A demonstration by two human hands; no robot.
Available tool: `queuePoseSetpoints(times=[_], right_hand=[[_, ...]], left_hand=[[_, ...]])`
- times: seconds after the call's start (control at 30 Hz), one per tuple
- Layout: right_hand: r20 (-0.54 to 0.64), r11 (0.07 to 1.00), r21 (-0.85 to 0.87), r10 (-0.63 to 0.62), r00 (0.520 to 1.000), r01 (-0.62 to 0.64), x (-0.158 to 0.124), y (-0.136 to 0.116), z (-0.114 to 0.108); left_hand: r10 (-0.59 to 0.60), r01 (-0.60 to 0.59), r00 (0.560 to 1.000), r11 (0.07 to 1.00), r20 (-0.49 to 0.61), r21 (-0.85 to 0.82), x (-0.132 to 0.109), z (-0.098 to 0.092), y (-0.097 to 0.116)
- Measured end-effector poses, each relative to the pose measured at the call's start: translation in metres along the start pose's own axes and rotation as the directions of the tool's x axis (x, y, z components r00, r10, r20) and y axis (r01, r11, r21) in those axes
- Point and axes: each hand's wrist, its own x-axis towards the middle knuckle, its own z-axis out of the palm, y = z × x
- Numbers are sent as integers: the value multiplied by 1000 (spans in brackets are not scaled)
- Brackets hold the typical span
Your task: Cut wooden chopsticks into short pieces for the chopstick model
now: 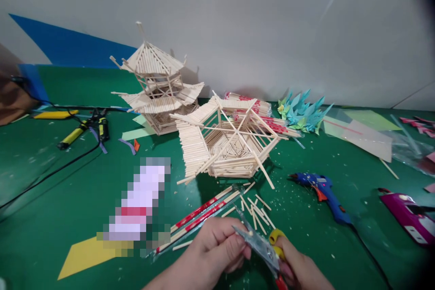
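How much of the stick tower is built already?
The two-roofed stick tower stands finished-looking by the wall, and a six-sided roof piece lies built beside it, not joined on. Right now the left hand pinches a clear wrapper while the right hand holds scissors to it. Wrapped chopsticks and loose sticks lie unused, and the glue gun rests untouched, so some building seems left.

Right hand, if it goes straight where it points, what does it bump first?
Likely the loose sticks just past the scissors the right hand holds, though the left hand sits very close beside that line.
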Motion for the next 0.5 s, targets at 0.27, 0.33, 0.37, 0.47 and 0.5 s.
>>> queuePoseSetpoints(times=[0.27, 0.33, 0.37, 0.47, 0.5], right_hand=[[33, 992, 123, -8, 999, 4, 4, 17, 11], [32, 995, 99, -20, 999, 17, 4, 18, 12], [32, 996, 92, -17, 999, 14, 4, 18, 12], [22, 994, 110, 9, 1000, -12, 6, 18, 15], [14, 992, 121, 22, 1000, -24, 8, 18, 17]], left_hand=[[-2, 2, 999, 1000, -39, -8, -1, 0, -3], [-14, 14, 999, 1000, -51, -4, 0, 1, -2], [-18, 18, 998, 1000, -55, -2, 0, 1, -2], [-12, 13, 998, 1000, -60, 4, 1, 2, -2], [-10, 10, 998, 1000, -60, 3, 1, 1, -2]])
